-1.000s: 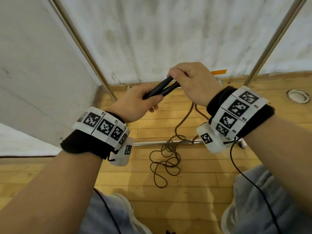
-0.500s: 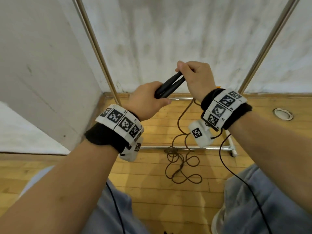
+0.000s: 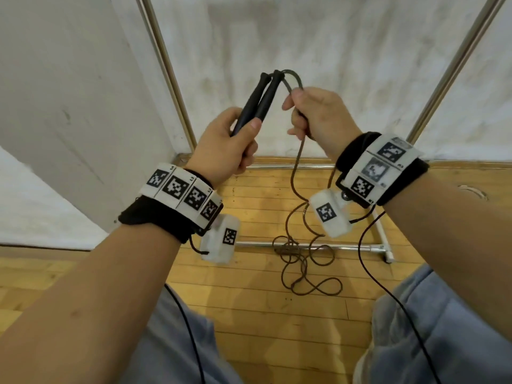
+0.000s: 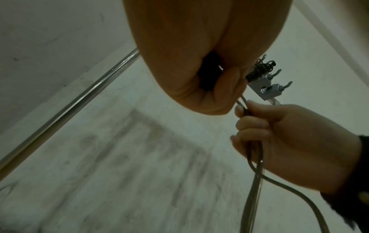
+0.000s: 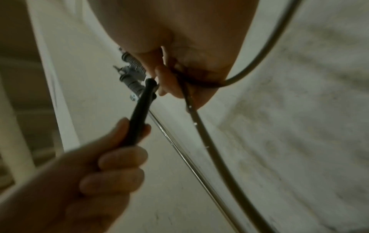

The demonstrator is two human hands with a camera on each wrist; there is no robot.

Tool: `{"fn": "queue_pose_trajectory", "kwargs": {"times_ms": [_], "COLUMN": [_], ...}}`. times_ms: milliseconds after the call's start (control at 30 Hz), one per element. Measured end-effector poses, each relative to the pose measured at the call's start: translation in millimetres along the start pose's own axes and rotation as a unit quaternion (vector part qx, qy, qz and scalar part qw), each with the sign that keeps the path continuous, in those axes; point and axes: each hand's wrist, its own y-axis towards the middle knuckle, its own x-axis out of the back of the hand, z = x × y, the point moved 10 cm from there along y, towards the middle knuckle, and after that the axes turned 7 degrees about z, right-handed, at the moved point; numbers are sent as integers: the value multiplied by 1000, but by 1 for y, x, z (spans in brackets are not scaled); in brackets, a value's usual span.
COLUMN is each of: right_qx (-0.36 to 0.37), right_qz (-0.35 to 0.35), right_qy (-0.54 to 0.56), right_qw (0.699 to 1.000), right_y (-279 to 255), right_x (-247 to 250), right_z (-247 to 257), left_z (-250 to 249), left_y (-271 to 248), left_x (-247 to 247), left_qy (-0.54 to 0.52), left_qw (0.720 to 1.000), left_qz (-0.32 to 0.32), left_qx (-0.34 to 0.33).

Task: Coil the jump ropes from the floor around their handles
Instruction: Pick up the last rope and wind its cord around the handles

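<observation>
Now the left hand [image 3: 224, 151] grips both handles [image 3: 260, 98], tilted toward upper centre. Just right, the right hand [image 3: 318, 117] pinches the rope [image 3: 297, 167], which trails to the floor [image 3: 249, 314]

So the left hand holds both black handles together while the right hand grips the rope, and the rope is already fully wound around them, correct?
Not quite: the rope isn't wound yet. The head view shows it trailing down to loose loops on the floor. The left hand does hold both handles; the right hand grips rope.

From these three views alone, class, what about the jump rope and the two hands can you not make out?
- Handles' lower ends: left hand covers the handles, head view.
- Rope inside the right hand: fingers hide it.
- Floor tangle: too fine to trace; the wrist camera covers part.
- Left wrist view: the palm blocks the handles.
</observation>
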Motion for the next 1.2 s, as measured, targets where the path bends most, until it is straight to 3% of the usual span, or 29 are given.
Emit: {"fn": "queue_pose_trajectory", "kwargs": {"times_ms": [133, 267, 367, 433, 533, 700, 933, 1067, 1200], "right_qx": [-26, -100, -83, -74, -80, -99, -124, -128, -128], "right_qz": [-2, -12, 0, 19, -14, -146, -188, -196, -192], "right_qy": [20, 75, 136, 108, 46, 23, 122, 249, 304], "right_qw": [999, 992, 987, 991, 996, 984, 967, 940, 924], "right_y": [5, 12, 17, 14, 9, 2, -4, -3, 0], "right_x": [-7, 1, 10, 5, 7, 41, 44, 40, 42], "right_z": [-24, -56, -54, -55, -62, -75, -90, -93, -96], "left_z": [0, 16, 24, 27, 32, 19, 30, 30, 39], "left_y": [5, 14, 17, 19, 24, 26, 32, 34, 42], "left_x": [1, -3, -7, -11, -16, -17, -55, -61, -60], "left_qy": [23, 96, 132, 149, 197, 303, 447, 421, 361], "left_qw": [1000, 993, 982, 979, 973, 952, 893, 905, 932], "left_qz": [1, 61, 119, 129, 107, 6, 14, 19, 38], "left_qx": [4, 39, 56, 56, 49, -31, -55, -54, -11]}}
